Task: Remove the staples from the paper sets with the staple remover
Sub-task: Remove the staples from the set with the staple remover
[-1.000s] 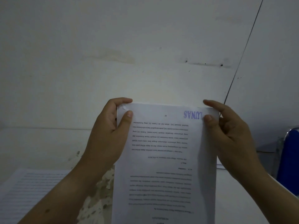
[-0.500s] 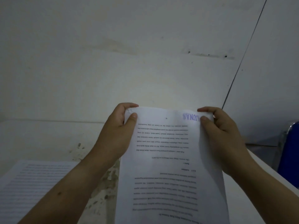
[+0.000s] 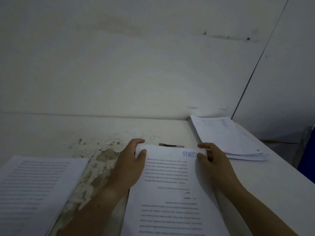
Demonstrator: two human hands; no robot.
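Head view: the fingers (image 3: 141, 153) of the left hand (image 3: 129, 166) were clenched on the far left corner of a paper set (image 3: 172, 189), thumb on top and the rest curled under. The right hand (image 3: 214, 165) was seen pinching the far right corner in the same way, beside a purple stamp (image 3: 189, 154). The set lay low over the desk (image 3: 252, 181), between the two hands; whether it rested flat could not be told. The remover (image 3: 171, 145) lay just beyond its far edge, untouched. No staple could be made out. The sheets were judged light, limp and easily torn, so they would best be pinned flat near the stapled corner. The remover was judged small and rigid, best taken by its sides. Other paper lay at the left (image 3: 34, 188) and in a stack (image 3: 226, 138) at the right.
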